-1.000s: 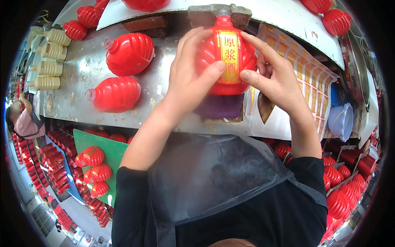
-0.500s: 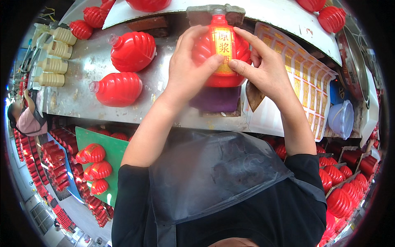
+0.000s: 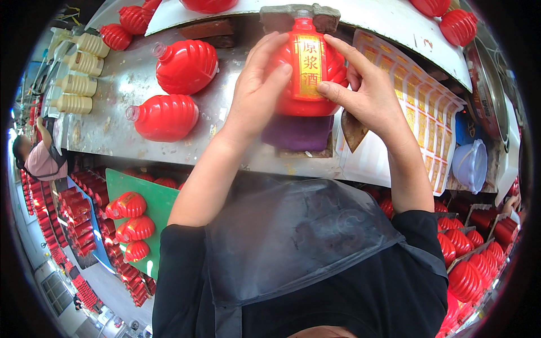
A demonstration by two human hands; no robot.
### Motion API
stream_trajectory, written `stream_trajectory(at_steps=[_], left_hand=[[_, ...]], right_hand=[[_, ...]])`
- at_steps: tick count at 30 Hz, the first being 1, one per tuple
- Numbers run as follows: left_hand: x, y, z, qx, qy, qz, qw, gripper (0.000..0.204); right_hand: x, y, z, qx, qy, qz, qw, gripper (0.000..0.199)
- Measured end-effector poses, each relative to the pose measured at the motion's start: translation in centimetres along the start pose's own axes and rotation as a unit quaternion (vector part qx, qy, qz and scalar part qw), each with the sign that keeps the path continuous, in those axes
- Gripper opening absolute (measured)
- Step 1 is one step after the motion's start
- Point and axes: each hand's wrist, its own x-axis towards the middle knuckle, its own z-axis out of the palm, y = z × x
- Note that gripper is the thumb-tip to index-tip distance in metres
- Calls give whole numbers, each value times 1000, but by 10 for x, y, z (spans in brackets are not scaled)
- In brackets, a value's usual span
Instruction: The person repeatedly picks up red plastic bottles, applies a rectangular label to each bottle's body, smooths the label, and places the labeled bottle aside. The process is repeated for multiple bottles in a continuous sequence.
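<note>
A red ribbed bottle (image 3: pixel 311 107) with a clear neck lies on its back, neck pointing away from me, on the metal bench. Down its middle runs a gold and yellow label (image 3: pixel 310 63) with red edges and dark characters. My left hand (image 3: pixel 260 84) curves around the bottle's left side, its thumb held just off the label. On the other side, my right hand (image 3: pixel 369 93) grips the bottle with its thumb on the label's lower right edge. A purple cloth (image 3: pixel 304 134) is under the bottle's near end. The neck rests at a grey block (image 3: pixel 272 21).
Two red bottles (image 3: pixel 186 66) lie to the left, beyond them several cream bottles (image 3: pixel 79 85). A label sheet (image 3: pixel 372 163) spreads at the right, near a pale bucket (image 3: pixel 470 163). A green board (image 3: pixel 163 205) holds more red bottles. A person (image 3: pixel 42 158) is at the far left.
My left thumb has lifted off the label and moved left, uncovering its lower part. My right thumb stays on the label's edge. The whole view has shifted slightly.
</note>
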Motion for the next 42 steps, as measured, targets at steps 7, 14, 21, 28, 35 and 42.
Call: stream_trajectory(at_steps=[7,14,21,28,35,42], left_hand=[[-2,4,7,31,21,-10,999,63],[0,5,9,26,31,-13,999,69],[0,6,12,39,40,-19,998,75],[-1,6,13,38,39,-24,998,77],[1,9,10,73,39,-24,996,77],[8,15,7,150,33,19,988,89]], right_hand=[[0,3,0,1,7,-13,1000,74],[7,15,-3,124,-32,-29,991,61],[-1,11,4,27,7,-26,999,73],[0,9,4,20,7,-18,1000,75],[0,5,-2,9,3,-36,999,69],[25,5,-14,81,-5,-105,991,47]])
